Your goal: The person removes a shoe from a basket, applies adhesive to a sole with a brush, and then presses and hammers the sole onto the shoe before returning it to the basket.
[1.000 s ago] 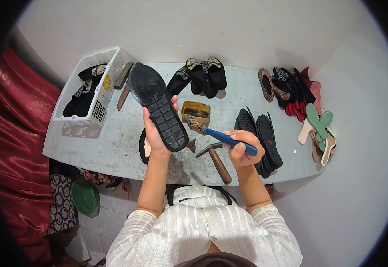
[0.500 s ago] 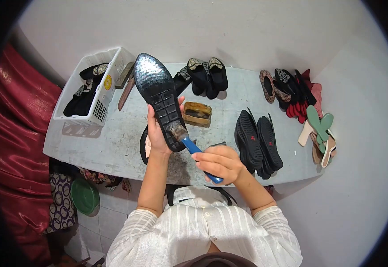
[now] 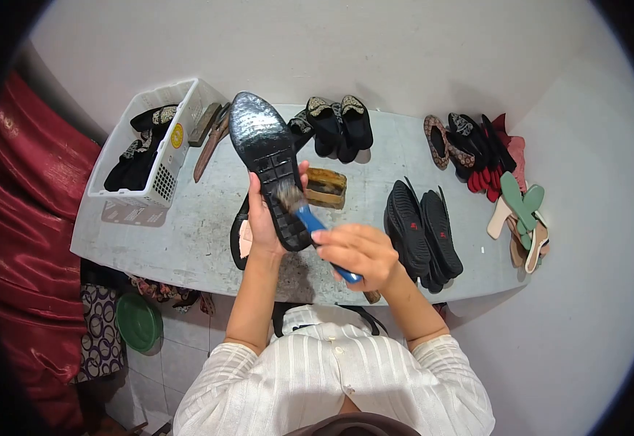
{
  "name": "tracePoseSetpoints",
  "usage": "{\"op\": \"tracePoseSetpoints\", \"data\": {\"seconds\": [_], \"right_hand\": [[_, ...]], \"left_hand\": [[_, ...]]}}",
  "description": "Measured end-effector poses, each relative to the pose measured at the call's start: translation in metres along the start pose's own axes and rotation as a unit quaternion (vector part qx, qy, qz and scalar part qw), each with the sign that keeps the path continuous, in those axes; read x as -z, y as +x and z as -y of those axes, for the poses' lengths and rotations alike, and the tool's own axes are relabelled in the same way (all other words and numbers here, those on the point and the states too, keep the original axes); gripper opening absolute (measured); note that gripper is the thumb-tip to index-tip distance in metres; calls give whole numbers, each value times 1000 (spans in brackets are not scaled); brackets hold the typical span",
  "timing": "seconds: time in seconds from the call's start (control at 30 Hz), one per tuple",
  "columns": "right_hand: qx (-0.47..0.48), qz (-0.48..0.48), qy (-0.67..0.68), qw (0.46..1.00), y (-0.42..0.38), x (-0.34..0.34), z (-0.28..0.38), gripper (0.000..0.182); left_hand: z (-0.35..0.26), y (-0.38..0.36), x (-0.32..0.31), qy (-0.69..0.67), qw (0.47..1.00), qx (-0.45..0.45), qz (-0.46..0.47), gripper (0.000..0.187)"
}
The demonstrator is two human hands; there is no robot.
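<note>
My left hand grips a black shoe around its sides, sole up and toe pointing away from me. The front of the sole has a wet-looking shine, and grooved blocks run along its middle. In my right hand is a paintbrush with a blue handle, its bristles touching the sole near the middle. Just right of the shoe stands a small stained open box, partly hidden by my left hand's fingers. Another black shoe with a pale insole lies beside my left wrist, partly covered.
A white basket of black shoes stands on the left of the table. Finished-looking shoes line the back. Black soles lie right of my hands; green insoles sit at the right edge. Pliers rest near the basket.
The brush has moved up the sole, from near the heel toward the middle. The shoe has shifted slightly right and toward me.
</note>
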State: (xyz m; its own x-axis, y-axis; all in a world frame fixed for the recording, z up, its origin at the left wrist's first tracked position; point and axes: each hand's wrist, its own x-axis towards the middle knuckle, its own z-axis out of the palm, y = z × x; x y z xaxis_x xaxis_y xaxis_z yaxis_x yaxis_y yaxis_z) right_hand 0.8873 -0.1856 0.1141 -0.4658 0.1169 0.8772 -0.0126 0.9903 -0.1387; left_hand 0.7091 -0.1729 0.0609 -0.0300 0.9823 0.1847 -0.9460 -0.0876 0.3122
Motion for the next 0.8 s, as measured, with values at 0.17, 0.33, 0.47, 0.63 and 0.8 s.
{"op": "tracePoseSetpoints", "data": {"seconds": [0.17,0.33,0.47,0.63,0.8], "right_hand": [[-50,26,112,992,-13,11,13,27],[-92,-56,120,987,-3,14,5,24],[-31,-32,-6,999,15,4,-10,31],[-9,9,11,1000,5,5,2,30],[-29,22,74,997,-3,16,15,25]], "left_hand": [[-13,-2,-1,39,998,-41,-34,58],[-12,-6,2,-26,999,5,20,64],[4,-11,-10,49,999,12,15,65],[-1,-7,-6,-10,1000,21,16,63],[-6,-8,-3,8,1000,-1,-21,62]]}}
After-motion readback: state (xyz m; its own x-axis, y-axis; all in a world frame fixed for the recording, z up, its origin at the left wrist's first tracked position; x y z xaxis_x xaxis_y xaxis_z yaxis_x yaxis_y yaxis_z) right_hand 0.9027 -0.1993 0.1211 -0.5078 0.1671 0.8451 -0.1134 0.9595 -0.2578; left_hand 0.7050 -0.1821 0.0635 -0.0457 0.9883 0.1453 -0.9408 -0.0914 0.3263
